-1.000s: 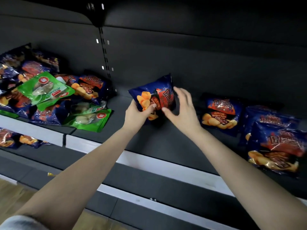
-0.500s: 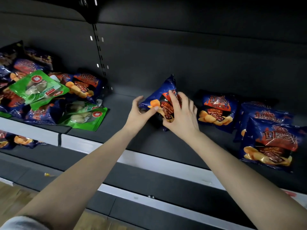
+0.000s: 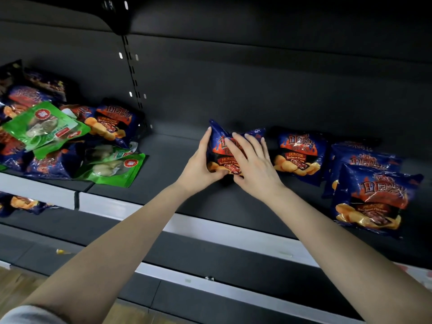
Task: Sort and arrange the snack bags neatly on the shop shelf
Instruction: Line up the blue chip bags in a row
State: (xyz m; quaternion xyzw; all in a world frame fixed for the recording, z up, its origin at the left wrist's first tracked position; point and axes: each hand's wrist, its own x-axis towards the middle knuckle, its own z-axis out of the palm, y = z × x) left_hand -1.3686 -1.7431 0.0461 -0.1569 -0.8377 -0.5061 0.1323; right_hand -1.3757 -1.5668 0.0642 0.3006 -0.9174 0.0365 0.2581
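As the head camera looked down along both bare forearms, the left hand (image 3: pixel 201 167) gripped the blue barbecue snack bag (image 3: pixel 219 148) at its left side, thumb up along the edge and fingers curled in under the bottom corner. And the right hand (image 3: pixel 252 167) lay across the bag's front, fingers straight and a little spread, pressing rather than gripping. That bag stood close to upright at the middle of the dark shelf (image 3: pixel 168 164), its top corners poking up past the fingertips. The hands hid its base, so I could not tell whether it touched the shelf.

Just beside it on the right stood 1 matching blue bag (image 3: pixel 299 155), face out, a narrow gap between them. Further right were 2 more of the same, front to back: the front bag (image 3: pixel 371 199) near the white edge strip (image 3: pixel 224 228), and the rear bag (image 3: pixel 364 157) partly hidden behind it.

Over on the left, well apart from the hands, lay a loose heap. A green pouch (image 3: pixel 44 127) sat tilted on top of blue bags, and a 2nd green pouch (image 3: pixel 112 167) lay flat at the heap's near right corner. A propped blue bag (image 3: pixel 112 122) stood at the back by the slotted upright (image 3: pixel 133 73).

Down on the lower shelf (image 3: pixel 93 230), far left, a half-hidden blue bag (image 3: pixel 21 203) peeked out under the edge strip. Wooden floor (image 3: pixel 14 286) showed at the bottom left corner.
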